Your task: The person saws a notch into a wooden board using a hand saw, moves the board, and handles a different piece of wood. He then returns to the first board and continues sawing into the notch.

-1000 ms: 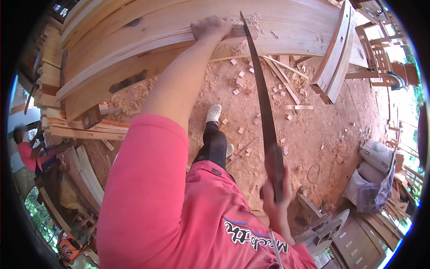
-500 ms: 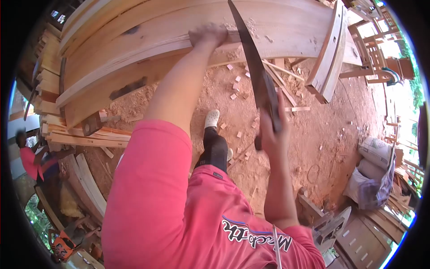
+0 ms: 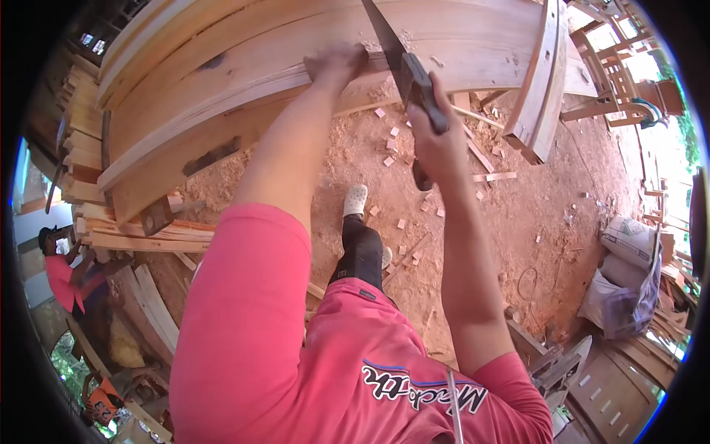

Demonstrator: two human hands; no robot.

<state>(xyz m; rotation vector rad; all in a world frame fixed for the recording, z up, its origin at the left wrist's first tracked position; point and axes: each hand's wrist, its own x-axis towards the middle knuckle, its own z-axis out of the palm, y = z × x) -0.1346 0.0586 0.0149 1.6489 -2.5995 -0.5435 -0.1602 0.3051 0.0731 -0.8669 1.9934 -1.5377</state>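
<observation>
In the head view, my right hand (image 3: 438, 140) is wrapped round the dark handle of a handsaw (image 3: 390, 43). The saw's blade slants up and left across the end of a long, narrow wooden strip (image 3: 237, 103). My left hand (image 3: 334, 62) is closed over that strip, just left of the blade, and holds it on the bench. Beneath lie wide wooden boards (image 3: 473, 41), with sawdust scattered near the blade. How deep the teeth sit in the wood cannot be made out.
Two curved timber pieces (image 3: 536, 96) lie across the boards at the right. Small offcut blocks (image 3: 389, 161) litter the dusty floor near my foot. Sacks (image 3: 621, 274) stand at the far right. Another person (image 3: 66, 274) works at the left edge near stacked planks (image 3: 151, 233).
My right hand has pushed the saw up and forward, so its handle is now close to the strip. My left hand stays on the strip. The view has shifted slightly.
</observation>
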